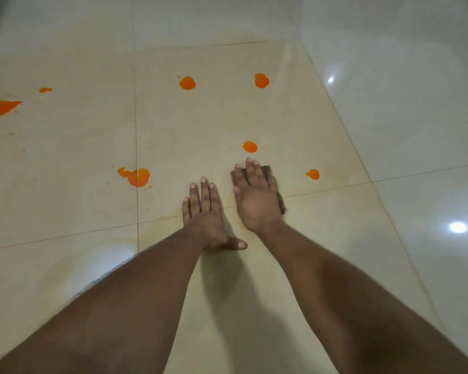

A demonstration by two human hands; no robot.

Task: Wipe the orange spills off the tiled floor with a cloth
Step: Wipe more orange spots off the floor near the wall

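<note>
My right hand [256, 197] lies flat with straight fingers on a dark cloth [267, 170], pressing it to the cream tiled floor [335, 238]. Only the cloth's far edge and right side show. My left hand [206, 215] rests flat on the bare tile beside it, thumb spread out. Several orange spills dot the floor: one just beyond my right fingertips [250, 146], one to the right [313, 174], a larger one on a grout line to the left [135, 176], two further off [187, 82] [261, 80], and more at the far left [3, 107].
Faint orange smears tint the tile around and under my left forearm [135, 238]. Ceiling lights reflect as bright spots on the glossy tiles at the right [458, 227].
</note>
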